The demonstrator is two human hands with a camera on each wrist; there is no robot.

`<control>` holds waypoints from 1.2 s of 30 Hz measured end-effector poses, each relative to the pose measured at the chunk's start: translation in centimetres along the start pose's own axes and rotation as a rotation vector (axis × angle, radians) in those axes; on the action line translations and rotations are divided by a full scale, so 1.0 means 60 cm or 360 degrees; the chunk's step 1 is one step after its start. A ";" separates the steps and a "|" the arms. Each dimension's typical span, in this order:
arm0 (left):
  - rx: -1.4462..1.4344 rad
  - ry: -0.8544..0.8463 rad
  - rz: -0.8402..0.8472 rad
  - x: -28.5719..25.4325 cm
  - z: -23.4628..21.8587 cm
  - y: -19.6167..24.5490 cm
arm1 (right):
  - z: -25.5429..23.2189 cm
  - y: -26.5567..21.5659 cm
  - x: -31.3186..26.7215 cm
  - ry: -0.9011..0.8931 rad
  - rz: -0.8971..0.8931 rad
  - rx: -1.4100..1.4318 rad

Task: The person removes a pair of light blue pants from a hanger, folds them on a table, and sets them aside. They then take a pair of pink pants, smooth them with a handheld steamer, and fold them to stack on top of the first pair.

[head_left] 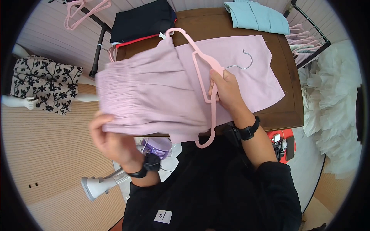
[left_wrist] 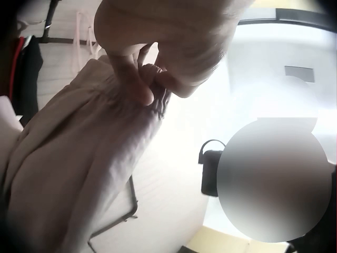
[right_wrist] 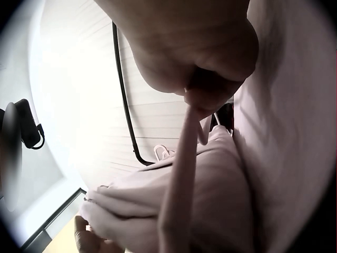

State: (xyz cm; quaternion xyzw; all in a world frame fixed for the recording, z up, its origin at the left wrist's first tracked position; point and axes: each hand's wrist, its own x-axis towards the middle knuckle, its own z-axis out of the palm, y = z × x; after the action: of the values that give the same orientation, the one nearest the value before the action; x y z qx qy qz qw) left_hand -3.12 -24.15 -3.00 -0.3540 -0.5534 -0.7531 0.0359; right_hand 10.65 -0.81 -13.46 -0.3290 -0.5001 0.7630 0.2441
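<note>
A pale pink garment (head_left: 158, 90) with a gathered elastic waistband (head_left: 117, 98) is held up over the front left of the table. At the near corner of that waistband, my left hand (head_left: 115, 142) pinches the cloth between thumb and fingers; the left wrist view shows the cloth (left_wrist: 89, 142) hanging from this grip. My right hand (head_left: 228, 90) grips a pink hanger (head_left: 210, 59) just below its metal hook (head_left: 250, 63). One arm of the hanger overlaps the garment's right edge in the head view. Beneath both, pink cloth (head_left: 266, 73) lies flat on the table.
Dark folded clothes (head_left: 142, 21) lie at the brown table's (head_left: 204, 19) back left, a folded light blue garment (head_left: 258, 17) at its back right. Racks with pink hangers (head_left: 302, 38) flank it. A mannequin in a floral skirt (head_left: 46, 82) stands left, a purple-and-white steamer (head_left: 156, 148) below.
</note>
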 end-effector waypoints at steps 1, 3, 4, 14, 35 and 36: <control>-0.0003 0.0097 0.0047 0.014 -0.029 0.007 | 0.002 -0.005 -0.002 -0.0002 -0.0003 -0.0001; 0.0336 0.0067 0.0219 0.044 -0.100 0.025 | 0.010 -0.014 -0.009 -0.0050 0.0016 -0.0063; 0.0340 0.0071 0.0223 0.053 -0.116 0.038 | 0.014 -0.012 -0.010 -0.0057 0.0014 -0.0063; -0.0078 0.0192 0.0148 0.118 -0.200 0.162 | 0.011 -0.004 -0.006 0.0040 -0.0029 -0.0054; 0.0239 0.0786 0.0241 0.167 -0.381 0.127 | -0.154 -0.011 0.014 -0.0022 -0.0163 -0.0919; 0.0231 0.0889 0.0172 0.168 -0.383 0.125 | -0.166 -0.006 0.015 0.0016 -0.0159 -0.0837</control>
State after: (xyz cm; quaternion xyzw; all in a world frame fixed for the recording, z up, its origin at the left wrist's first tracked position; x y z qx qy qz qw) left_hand -18.64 -43.37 5.69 -0.1585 -0.5549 -0.7768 0.2522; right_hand 17.49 5.95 -16.19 -0.3598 -0.6955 0.5923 0.1900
